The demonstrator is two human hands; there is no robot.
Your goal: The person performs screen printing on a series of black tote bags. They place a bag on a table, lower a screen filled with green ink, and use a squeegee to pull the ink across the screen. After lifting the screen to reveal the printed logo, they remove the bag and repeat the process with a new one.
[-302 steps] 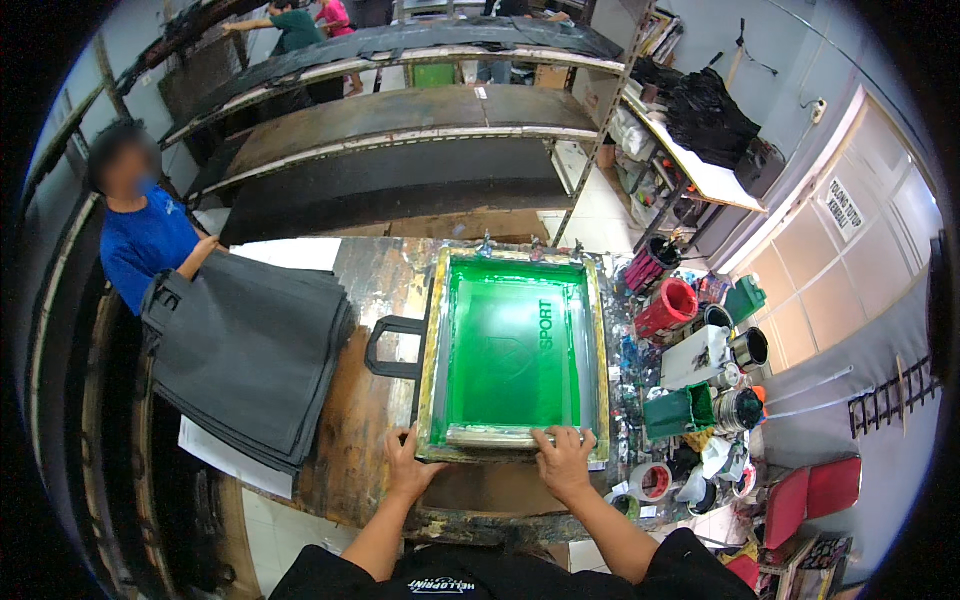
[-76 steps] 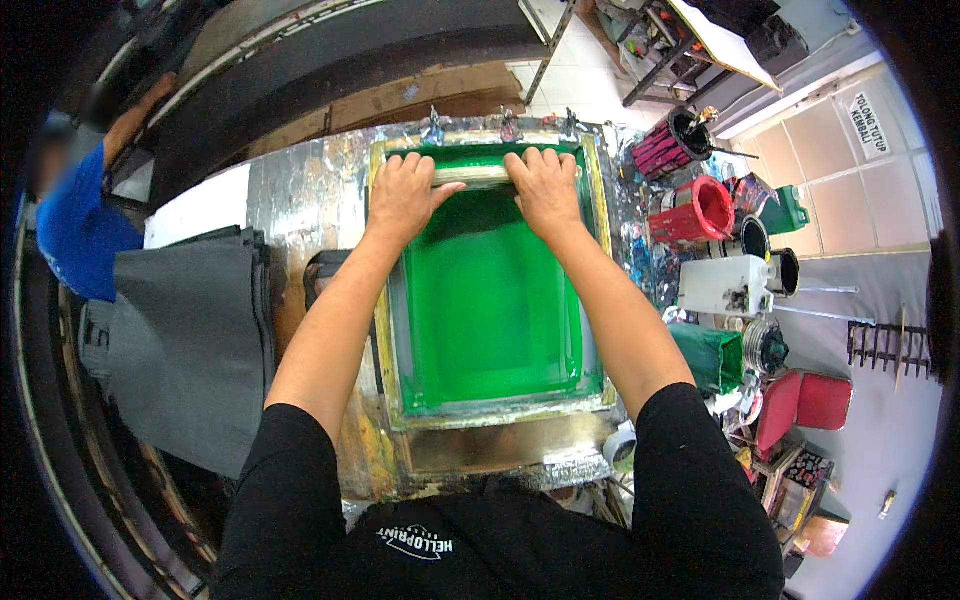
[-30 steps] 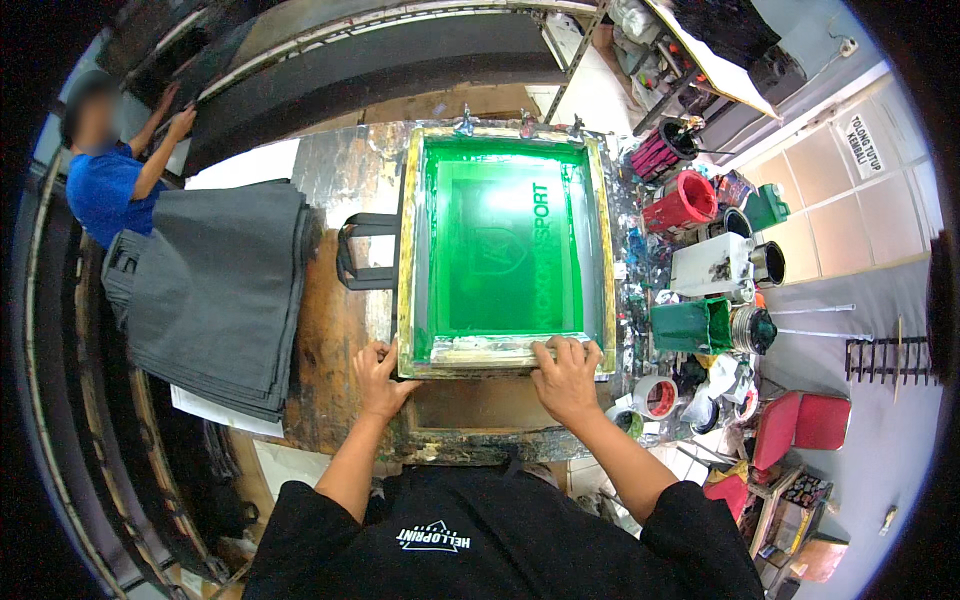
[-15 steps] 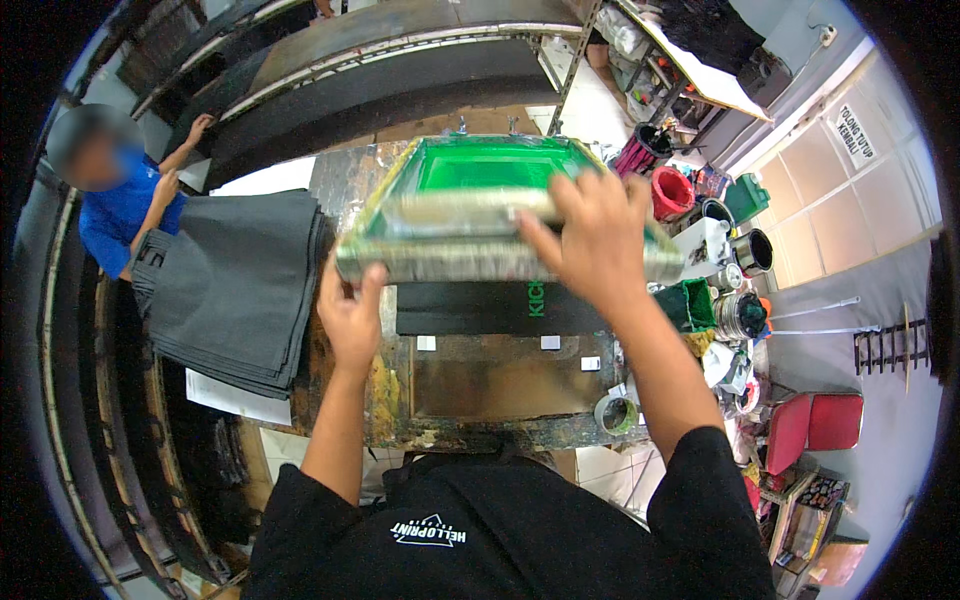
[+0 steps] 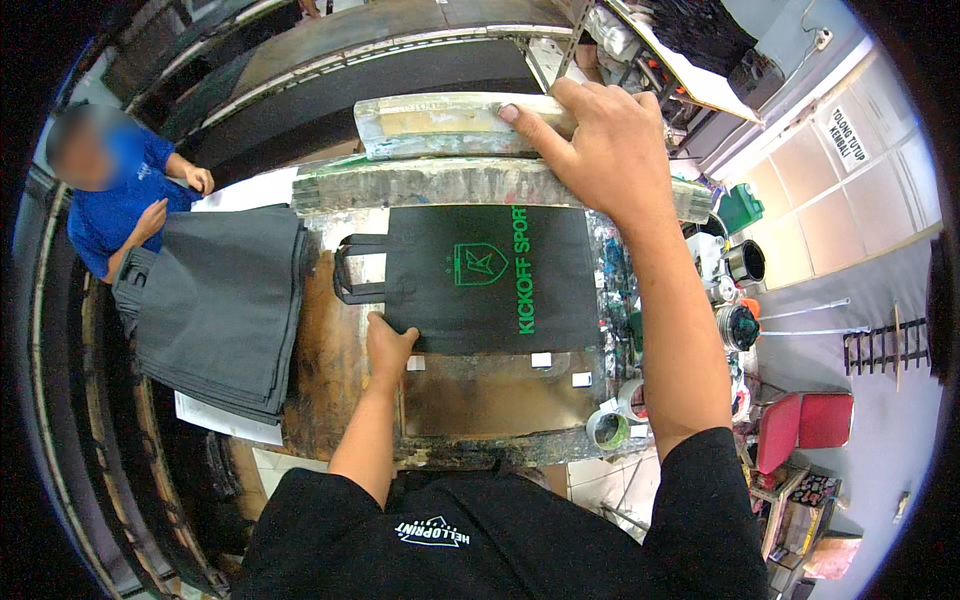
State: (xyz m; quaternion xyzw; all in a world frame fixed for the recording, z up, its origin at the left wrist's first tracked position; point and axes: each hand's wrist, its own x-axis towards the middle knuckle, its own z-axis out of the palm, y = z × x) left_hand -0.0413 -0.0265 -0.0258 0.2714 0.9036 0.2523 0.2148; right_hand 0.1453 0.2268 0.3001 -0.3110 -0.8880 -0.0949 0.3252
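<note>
My right hand (image 5: 615,140) is closed on the right end of a wide squeegee (image 5: 440,125), its thumb along the pale blade holder. Just below the squeegee is the near edge of a raised screen printing frame (image 5: 430,187), tilted up, its mesh side hidden. Beneath lies a black tote bag (image 5: 430,300) with a green shield emblem and green lettering, handles to the left. My left hand (image 5: 390,343) is at the bag's near left corner, thumb over its edge; its other fingers are partly hidden.
A stack of dark grey bags (image 5: 225,310) lies to the left, beside a co-worker in a blue shirt (image 5: 120,215). Tape rolls (image 5: 607,428) sit at the table's near right. Paint cans (image 5: 745,262) and a red chair (image 5: 800,430) stand on the right.
The screen frame has tilted up and away, uncovering the bag's green print. My left hand has left the frame and come down to the bag. My right hand has risen with the squeegee.
</note>
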